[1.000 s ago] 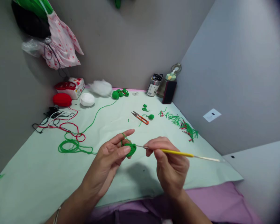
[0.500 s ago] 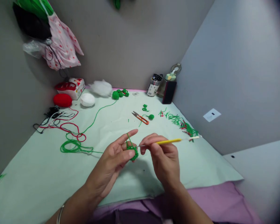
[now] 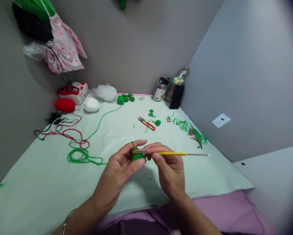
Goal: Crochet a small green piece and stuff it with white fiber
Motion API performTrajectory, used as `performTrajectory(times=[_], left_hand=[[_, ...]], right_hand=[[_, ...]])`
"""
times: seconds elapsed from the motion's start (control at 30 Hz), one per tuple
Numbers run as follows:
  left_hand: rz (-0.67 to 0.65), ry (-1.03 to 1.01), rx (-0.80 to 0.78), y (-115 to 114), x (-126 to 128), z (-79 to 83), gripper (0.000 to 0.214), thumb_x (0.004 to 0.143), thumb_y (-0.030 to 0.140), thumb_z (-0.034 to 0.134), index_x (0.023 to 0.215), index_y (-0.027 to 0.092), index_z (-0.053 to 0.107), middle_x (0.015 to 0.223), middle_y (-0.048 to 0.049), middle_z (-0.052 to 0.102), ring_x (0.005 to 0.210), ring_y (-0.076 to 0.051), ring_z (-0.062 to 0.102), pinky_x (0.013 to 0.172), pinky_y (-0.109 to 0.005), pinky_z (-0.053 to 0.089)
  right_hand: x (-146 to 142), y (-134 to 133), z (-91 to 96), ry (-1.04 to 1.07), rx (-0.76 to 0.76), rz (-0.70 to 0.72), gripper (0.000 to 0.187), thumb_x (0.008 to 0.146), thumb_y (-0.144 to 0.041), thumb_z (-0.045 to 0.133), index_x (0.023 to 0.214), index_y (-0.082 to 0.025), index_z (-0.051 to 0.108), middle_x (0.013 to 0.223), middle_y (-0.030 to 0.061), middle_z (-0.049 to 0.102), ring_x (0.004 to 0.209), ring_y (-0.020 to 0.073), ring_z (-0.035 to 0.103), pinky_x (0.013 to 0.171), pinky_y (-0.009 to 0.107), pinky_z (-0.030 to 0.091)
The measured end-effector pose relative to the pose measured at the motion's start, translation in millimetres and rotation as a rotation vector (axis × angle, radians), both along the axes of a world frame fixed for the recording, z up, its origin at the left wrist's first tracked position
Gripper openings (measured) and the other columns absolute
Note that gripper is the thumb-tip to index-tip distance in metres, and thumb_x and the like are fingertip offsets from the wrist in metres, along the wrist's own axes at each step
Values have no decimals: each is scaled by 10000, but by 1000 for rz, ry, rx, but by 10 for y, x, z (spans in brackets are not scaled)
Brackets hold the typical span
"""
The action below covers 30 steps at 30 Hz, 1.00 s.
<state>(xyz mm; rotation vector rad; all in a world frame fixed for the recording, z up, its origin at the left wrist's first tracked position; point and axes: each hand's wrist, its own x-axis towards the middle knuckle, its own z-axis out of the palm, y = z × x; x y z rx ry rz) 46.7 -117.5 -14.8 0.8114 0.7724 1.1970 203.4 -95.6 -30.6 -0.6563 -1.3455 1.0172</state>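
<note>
Pinched between the thumb and fingers of my left hand [image 3: 122, 166] is a small green crochet piece [image 3: 138, 157]. Green yarn [image 3: 79, 155] runs from loose loops on the table to this hand and passes around its raised index finger. My right hand [image 3: 170, 169] grips a crochet hook [image 3: 172, 153] by its yellow handle, pen-fashion. The hook lies nearly level, its working tip at the top edge of the green piece. Its other metal end points right. Whether the tip is inside a stitch I cannot tell.
Thread snips [image 3: 147, 123] lie beyond my hands, beside a small green ball [image 3: 157, 122]. Green yarn scraps [image 3: 185, 125] spread at the right. Red [image 3: 65, 105] and white yarn balls [image 3: 91, 104], stuffing [image 3: 105, 92], a pen tin [image 3: 160, 89] and a phone [image 3: 177, 97] stand along the back.
The hook has swung to nearly level, and its tip has moved left over the green piece. My left hand has turned the piece, and the index finger has dropped. The yarn loops have shifted slightly right.
</note>
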Motion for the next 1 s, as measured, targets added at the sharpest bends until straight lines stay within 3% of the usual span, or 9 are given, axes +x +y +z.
performTrajectory(times=[0.13, 0.33, 0.5, 0.7, 0.83, 0.93, 1.0], left_hand=[[8, 55, -1, 1, -52, -11, 290, 913, 370, 791, 1201, 342, 810, 1006, 1, 746, 964, -158, 593, 943, -272, 445], [26, 82, -9, 8, -75, -24, 397, 840, 347, 861, 1231, 360, 796, 1006, -5, 671, 1006, -177, 549, 922, -281, 436], [30, 121, 34, 2, -91, -25, 357, 861, 356, 839, 1215, 363, 798, 961, 1, 637, 955, -171, 544, 890, -282, 438], [97, 311, 131, 5, -120, -43, 304, 926, 309, 766, 1220, 388, 785, 958, 15, 644, 954, -173, 560, 923, -296, 425], [244, 437, 199, -10, -79, -38, 294, 884, 218, 779, 1135, 364, 818, 956, 15, 658, 974, -177, 576, 988, -307, 404], [272, 357, 159, -20, -38, -32, 371, 831, 200, 831, 1160, 371, 815, 932, 24, 659, 949, -165, 574, 968, -290, 421], [182, 192, 60, -10, -34, -28, 497, 800, 244, 877, 1269, 379, 777, 908, 27, 650, 893, -152, 569, 902, -277, 449]], right_hand=[[29, 4, -4, 74, -100, 16, 129, 1011, -300, 697, 988, -280, 823, 929, 25, 790, 798, 153, 658, 728, 288, 513], [13, 35, 64, 232, -239, 85, 165, 994, -356, 719, 898, -241, 787, 839, 13, 768, 700, 120, 638, 694, 259, 514], [38, 30, 57, 192, -203, 90, 171, 1025, -352, 676, 927, -242, 762, 855, 7, 774, 724, 122, 668, 692, 254, 533], [67, -25, 45, -63, 23, -47, 181, 1070, -259, 590, 1020, -261, 765, 945, 24, 786, 776, 139, 685, 725, 287, 556], [55, -84, 64, -330, 349, -161, 209, 1058, -154, 556, 1113, -252, 732, 958, 52, 786, 868, 191, 735, 739, 339, 584], [43, -136, 39, -609, 586, -278, 265, 1015, -88, 592, 1179, -242, 732, 1034, 85, 796, 910, 213, 754, 746, 352, 610], [37, -157, 11, -727, 656, -358, 327, 981, -55, 638, 1214, -259, 746, 1086, 89, 792, 961, 220, 757, 775, 347, 625]])
